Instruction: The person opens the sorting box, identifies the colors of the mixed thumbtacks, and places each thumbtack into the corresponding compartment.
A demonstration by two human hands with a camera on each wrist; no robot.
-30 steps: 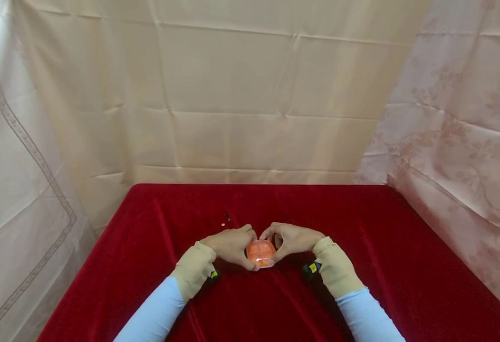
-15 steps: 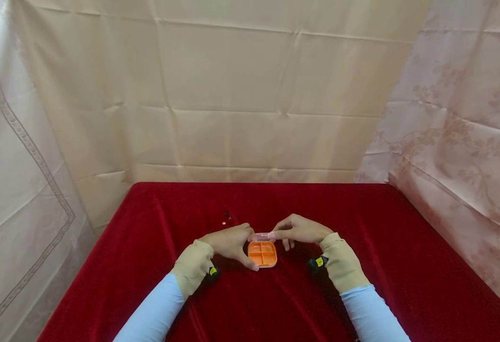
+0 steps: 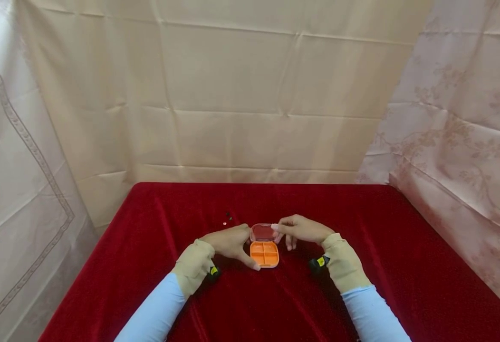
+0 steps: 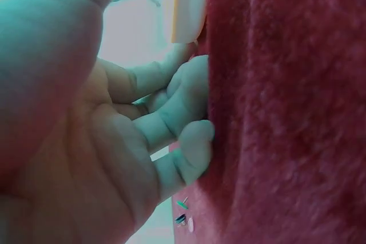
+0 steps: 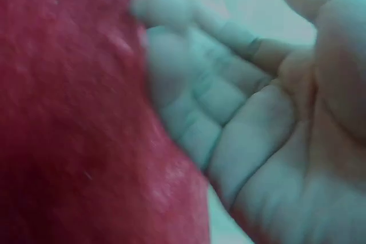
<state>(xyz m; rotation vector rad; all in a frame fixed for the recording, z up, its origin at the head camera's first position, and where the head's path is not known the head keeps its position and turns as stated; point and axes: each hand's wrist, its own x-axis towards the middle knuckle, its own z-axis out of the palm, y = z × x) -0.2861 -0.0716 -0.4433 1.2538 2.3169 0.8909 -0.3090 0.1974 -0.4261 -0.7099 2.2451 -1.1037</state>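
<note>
An orange pill box (image 3: 264, 255) with four-way dividers lies on the red cloth, its clear lid (image 3: 263, 232) swung up and back. My left hand (image 3: 231, 242) holds the box from the left, thumb at the front corner and fingers round toward the back near the hinge. In the left wrist view those fingers curl low against the cloth beside the box's pale side (image 4: 189, 7). At the lid's upper right corner is the thumb of my right hand (image 3: 303, 229). The right wrist view shows that thumb spread from loosely bent fingers (image 5: 211, 92).
Beyond my left hand lie small tacks: a green tack (image 4: 182, 204), a dark tack (image 4: 180, 219) and a pinkish tack (image 3: 225, 223). Red velvet cloth (image 3: 361, 266) covers the table, and a cream curtain (image 3: 233, 95) hangs behind its far edge.
The pill box's lid has gone from closed over the compartments, through upright, to tipped back. My right hand has moved from the box's right side up and back with the lid; my left hand stays.
</note>
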